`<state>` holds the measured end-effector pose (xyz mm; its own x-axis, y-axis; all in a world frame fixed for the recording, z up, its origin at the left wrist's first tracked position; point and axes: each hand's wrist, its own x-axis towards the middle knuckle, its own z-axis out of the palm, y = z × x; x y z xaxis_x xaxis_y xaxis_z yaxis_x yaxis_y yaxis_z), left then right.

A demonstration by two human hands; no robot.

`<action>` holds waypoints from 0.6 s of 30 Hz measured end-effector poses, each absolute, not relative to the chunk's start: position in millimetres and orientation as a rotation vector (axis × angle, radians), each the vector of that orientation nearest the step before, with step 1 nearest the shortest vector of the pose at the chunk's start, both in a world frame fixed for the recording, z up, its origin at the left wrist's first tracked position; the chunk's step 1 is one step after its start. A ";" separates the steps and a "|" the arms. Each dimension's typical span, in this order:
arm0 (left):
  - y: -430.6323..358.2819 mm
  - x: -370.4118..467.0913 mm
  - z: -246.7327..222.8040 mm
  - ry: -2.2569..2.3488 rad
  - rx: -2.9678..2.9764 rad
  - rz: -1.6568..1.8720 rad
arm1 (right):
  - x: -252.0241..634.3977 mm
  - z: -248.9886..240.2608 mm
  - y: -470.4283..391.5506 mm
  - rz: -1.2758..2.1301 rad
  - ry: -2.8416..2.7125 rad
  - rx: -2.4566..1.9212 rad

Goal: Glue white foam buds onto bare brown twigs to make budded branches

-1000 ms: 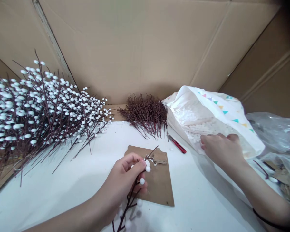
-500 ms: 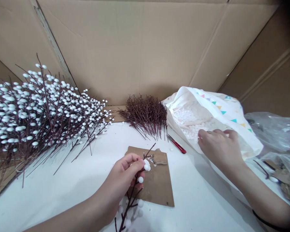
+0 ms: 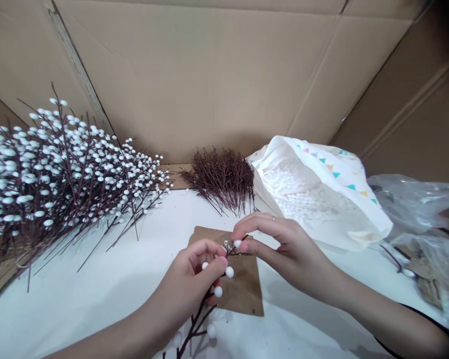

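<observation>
Two hands meet over the cardboard piece (image 3: 243,294); the left hand (image 3: 196,271) pinches a brown branch (image 3: 190,335) between thumb and fingers, its lower stem running down toward the near edge of the view; the right hand (image 3: 284,244) is drawn to a narrow pinch about one white ball (image 3: 237,244), right beside the twig tips above the left thumb; whether the ball touches a twig I cannot tell, as the fingertips hide the spot. For work this fine, a grip close below the tip probably serves best, since a long free end would likely sway; a light, straight push along the twig seems safer than a sideways one, which might bend it; the balls lower down are best left clear of the palm, lest they be rubbed loose. Behind, bare twigs (image 3: 224,174) lie bundled; the open bag (image 3: 344,174) of white balls stands within easy reach, right.
</observation>
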<state>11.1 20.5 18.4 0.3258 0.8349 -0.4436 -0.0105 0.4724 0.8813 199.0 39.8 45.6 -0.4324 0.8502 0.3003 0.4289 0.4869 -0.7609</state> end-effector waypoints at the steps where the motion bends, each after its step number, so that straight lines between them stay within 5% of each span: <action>1: 20.9 10.4 17.6 1.104 0.947 0.674 | 197.0 45.1 41.1 0.817 -2.050 -1.065; 9: 25.6 7.7 14.9 1.135 1.166 0.712 | 194.8 39.3 47.7 1.156 -1.921 -1.117; 18: 22.8 3.7 15.0 1.105 1.374 0.662 | 194.2 30.6 45.9 1.093 -2.031 -1.058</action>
